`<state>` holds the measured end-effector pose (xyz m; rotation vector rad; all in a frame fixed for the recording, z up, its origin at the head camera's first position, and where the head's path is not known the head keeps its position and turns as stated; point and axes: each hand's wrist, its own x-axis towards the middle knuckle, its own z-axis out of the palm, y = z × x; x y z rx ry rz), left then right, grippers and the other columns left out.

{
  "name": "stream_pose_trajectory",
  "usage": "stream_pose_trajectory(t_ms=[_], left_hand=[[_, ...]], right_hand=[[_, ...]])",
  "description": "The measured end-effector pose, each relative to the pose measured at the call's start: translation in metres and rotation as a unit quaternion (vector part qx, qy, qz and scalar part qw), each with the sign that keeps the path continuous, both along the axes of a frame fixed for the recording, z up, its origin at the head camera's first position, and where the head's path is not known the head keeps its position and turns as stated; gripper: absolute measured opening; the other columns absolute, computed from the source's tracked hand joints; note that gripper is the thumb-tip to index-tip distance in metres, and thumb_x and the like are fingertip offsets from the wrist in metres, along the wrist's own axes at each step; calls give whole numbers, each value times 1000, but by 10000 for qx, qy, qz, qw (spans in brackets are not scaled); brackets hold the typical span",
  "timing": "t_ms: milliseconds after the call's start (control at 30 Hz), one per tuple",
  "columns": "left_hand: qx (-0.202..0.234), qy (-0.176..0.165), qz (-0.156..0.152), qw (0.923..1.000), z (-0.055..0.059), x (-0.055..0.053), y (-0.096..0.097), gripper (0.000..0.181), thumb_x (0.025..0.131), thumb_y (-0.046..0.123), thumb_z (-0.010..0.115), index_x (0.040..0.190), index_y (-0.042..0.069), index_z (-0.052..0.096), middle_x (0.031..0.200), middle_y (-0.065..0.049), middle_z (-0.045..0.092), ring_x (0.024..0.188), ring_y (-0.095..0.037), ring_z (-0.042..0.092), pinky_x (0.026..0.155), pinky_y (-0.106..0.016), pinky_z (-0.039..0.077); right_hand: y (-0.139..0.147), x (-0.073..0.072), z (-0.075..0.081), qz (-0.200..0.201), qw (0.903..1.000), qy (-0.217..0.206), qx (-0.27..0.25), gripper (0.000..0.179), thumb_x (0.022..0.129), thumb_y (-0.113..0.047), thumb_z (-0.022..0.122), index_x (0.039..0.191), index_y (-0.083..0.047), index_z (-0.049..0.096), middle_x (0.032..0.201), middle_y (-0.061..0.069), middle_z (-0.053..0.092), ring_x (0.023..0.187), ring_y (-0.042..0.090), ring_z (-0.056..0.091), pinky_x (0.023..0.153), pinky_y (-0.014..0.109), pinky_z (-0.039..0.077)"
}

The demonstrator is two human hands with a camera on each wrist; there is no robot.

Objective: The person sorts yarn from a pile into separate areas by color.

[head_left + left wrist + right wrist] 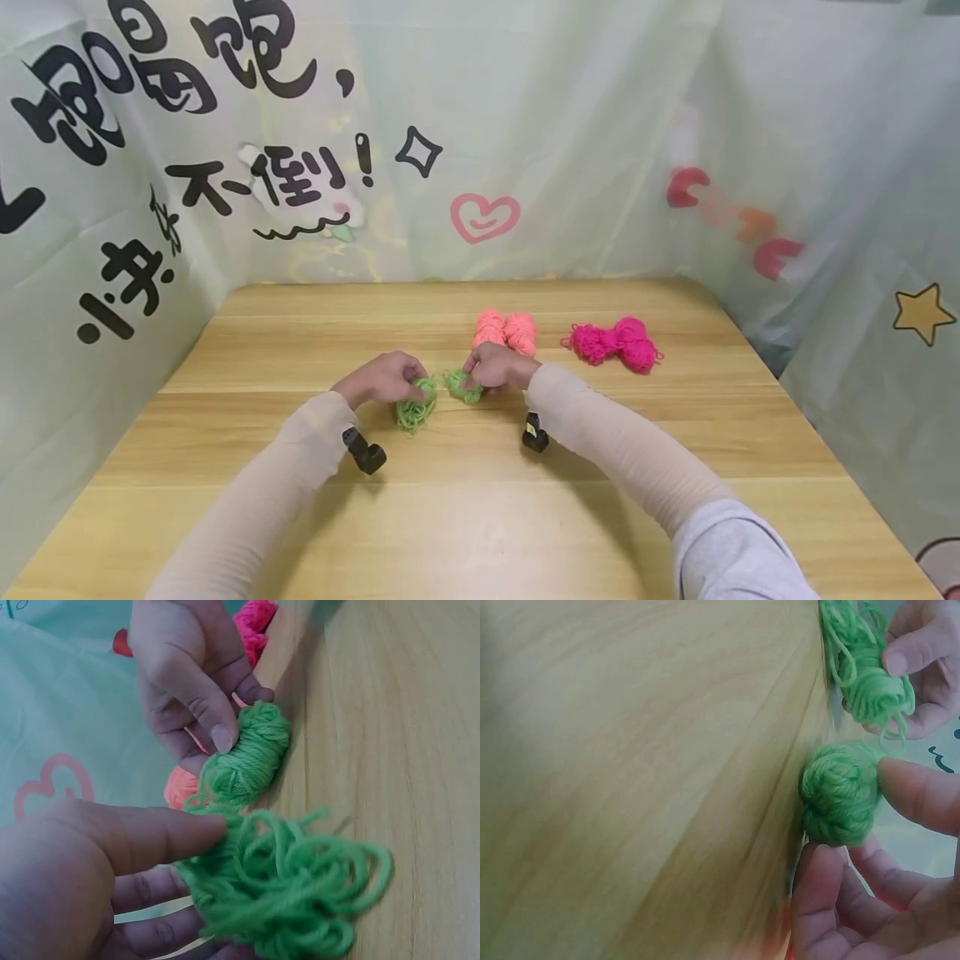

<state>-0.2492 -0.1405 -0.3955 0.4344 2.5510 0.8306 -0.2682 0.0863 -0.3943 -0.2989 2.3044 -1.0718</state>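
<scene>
In the head view, my left hand [384, 377] pinches a green yarn bundle [415, 410] with loose loops hanging from it. Just right of it, my right hand [499, 367] holds a tighter green yarn bundle [464, 387]. The left wrist view shows the left thumb lying over the loopy yarn bundle [292, 889], its strands spilling toward the table. Seen from the right wrist, the compact green bundle [841, 793] sits between the right thumb and fingers. A few thin strands show between the two bundles; whether they join them I cannot tell.
Behind my right hand lies a coral yarn skein [519, 332], partly covered by that hand. A magenta yarn skein [617, 343] rests farther right on the wooden table [480, 517]. Printed cloth [570, 167] hangs around the table's back and sides.
</scene>
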Motion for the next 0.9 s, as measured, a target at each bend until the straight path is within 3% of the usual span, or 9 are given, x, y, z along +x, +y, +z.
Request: stream_pose_trajectory(t_ms=[233,467,633,767,900], left_hand=[[674,-422,289,9964,-5,-3,-5,43,90,22,68,124,-2,58,110,-13,63,94,-24,61,80,-37,53],[1401,-817,566,9851,-4,-2,-7,44,93,17,64,128,-7,53,106,-14,60,88,-23,60,76,-34,54],[1652,-973,592,9796,-3,-2,-7,42,94,17,63,126,-7,52,106,-16,61,87,-23,61,77,-35,55],[1794,-1034,617,9764,-3,-4,-8,41,94,16,63,126,-6,52,108,-16,61,89,-25,63,79,-36,55],[1873,-1069,691,9740,-2,-5,-10,44,94,17,63,128,-7,49,111,-18,59,92,-26,63,80,-36,55]], right_hand=[[0,0,-1,-24,10000,-78,-9,30,89,-11,70,113,1,57,108,8,56,78,15,53,59,24,48],[-1,0,0,65,10000,-46,44,33,88,-12,71,115,1,58,110,6,57,82,16,54,62,24,49],[-1,1,0,126,9999,-104,-19,14,88,-10,71,92,-4,59,90,2,54,71,12,50,58,23,46],[-2,1,0,180,9996,-180,-117,26,88,-8,70,73,-9,49,74,0,45,59,9,41,53,22,41],[-2,0,-1,67,9997,-175,-143,16,86,-8,71,87,-5,56,90,3,53,68,12,49,56,22,46]])
